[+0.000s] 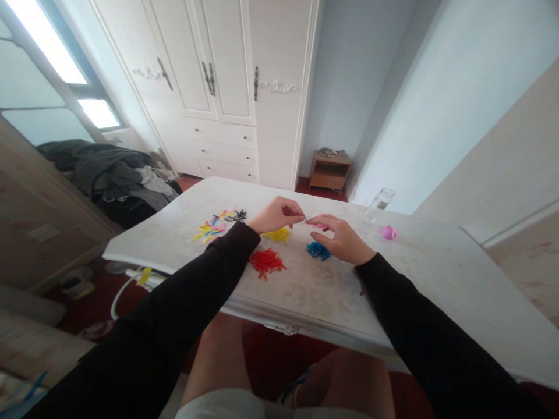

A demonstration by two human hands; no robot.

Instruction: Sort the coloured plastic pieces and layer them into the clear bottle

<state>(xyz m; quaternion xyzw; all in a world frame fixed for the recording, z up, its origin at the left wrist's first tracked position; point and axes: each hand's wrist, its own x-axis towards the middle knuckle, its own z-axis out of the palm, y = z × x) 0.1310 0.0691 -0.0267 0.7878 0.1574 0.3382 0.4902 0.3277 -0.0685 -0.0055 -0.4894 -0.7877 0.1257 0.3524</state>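
Over the middle of the white table, my left hand pinches a tiny bluish strip between thumb and fingertips. My right hand comes in from the other side. Its index fingertip is at the strip, while its thumb stands apart from the fingers. Beneath the right thumb lies a pile of blue strips. Yellow strips lie by the left hand, partly covered by it. Nearer me is a pile of red strips. Some pink strips show behind the right fingers.
To the left lie a mixed-colour pile of strips and some black strips. A clear glass jar and a pink-purple object stand at the right. Beyond the table are a white wardrobe and a small wooden cabinet.
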